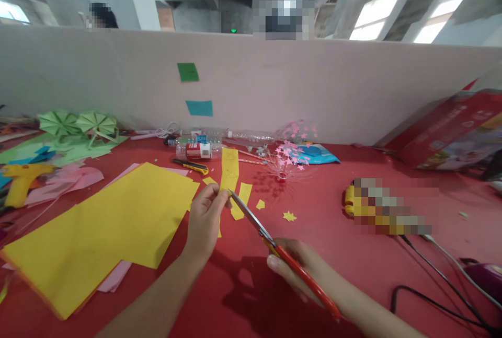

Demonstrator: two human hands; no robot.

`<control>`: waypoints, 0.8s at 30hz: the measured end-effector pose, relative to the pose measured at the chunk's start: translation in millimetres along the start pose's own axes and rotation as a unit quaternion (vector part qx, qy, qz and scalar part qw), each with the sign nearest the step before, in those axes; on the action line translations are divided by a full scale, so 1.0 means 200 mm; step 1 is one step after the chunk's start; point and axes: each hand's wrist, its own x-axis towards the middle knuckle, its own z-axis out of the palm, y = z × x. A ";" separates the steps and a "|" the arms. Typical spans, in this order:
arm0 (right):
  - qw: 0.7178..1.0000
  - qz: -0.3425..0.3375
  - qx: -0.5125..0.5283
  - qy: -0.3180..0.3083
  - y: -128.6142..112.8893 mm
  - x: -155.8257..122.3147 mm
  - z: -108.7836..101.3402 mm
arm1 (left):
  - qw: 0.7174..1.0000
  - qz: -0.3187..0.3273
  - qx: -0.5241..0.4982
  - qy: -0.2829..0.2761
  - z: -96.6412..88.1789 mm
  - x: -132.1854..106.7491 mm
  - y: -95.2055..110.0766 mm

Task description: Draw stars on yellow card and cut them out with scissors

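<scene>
Between the thumb and fingers of my left hand [206, 215] is a strip of yellow paper [230, 165], held upright with faint star outlines drawn on it. My right hand [300, 265] grips a pair of scissors [266, 233] with red handles. Their blade tips meet the lower part of the strip, close to my left thumb. On the red table behind lie another yellow paper piece [245, 194], a small yellow scrap [261, 204] and a cut yellow star [289, 216].
Large yellow sheets [129, 218] cover the left side, near a yellow glue gun [27, 176]. A utility knife [191, 165], plastic bottles [198, 150] and a pink star ornament [290, 154] stand behind. A power strip [386, 207] with cables lies right; a white partition [243, 82] closes the back.
</scene>
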 end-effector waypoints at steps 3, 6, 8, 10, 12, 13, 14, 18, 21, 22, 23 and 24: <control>1.000 0.015 0.003 0.000 0.00 0.00 0.00 | 1.000 -0.004 -0.002 -0.006 0.00 0.00 -0.01; 1.000 0.025 0.006 0.000 0.00 0.01 0.01 | 1.000 -0.004 -0.003 -0.009 0.00 0.00 -0.01; 1.000 0.023 0.000 0.006 0.00 0.01 0.01 | 1.000 -0.002 -0.004 -0.010 0.00 0.00 0.00; 1.000 0.015 -0.008 0.016 0.00 0.02 0.01 | 1.000 -0.002 -0.003 -0.010 0.00 0.00 0.00; 1.000 0.011 -0.014 0.018 0.01 0.02 0.01 | 1.000 -0.003 -0.002 -0.010 0.00 0.00 0.00; 1.000 0.009 -0.016 0.015 0.02 0.03 0.00 | 1.000 -0.003 -0.001 -0.010 0.00 0.00 0.00; 1.000 0.009 -0.016 0.012 0.03 0.03 0.00 | 1.000 -0.003 0.000 -0.011 0.00 0.00 0.00; 1.000 0.016 -0.004 0.007 0.04 0.04 0.01 | 1.000 -0.004 -0.006 -0.013 -0.01 0.00 0.00; 0.999 0.033 0.017 0.004 0.03 0.03 0.01 | 1.000 -0.012 -0.020 -0.016 -0.01 0.01 -0.01; 0.999 0.037 0.023 0.005 0.03 0.03 0.02 | 0.999 -0.015 -0.027 -0.019 -0.01 0.01 -0.01; 0.999 0.040 0.026 0.006 0.03 0.03 0.02 | 0.999 -0.018 -0.036 -0.022 -0.01 0.01 -0.02; 0.999 0.043 0.027 0.007 0.02 0.03 0.02 | 0.998 -0.021 -0.047 -0.025 -0.01 0.01 -0.02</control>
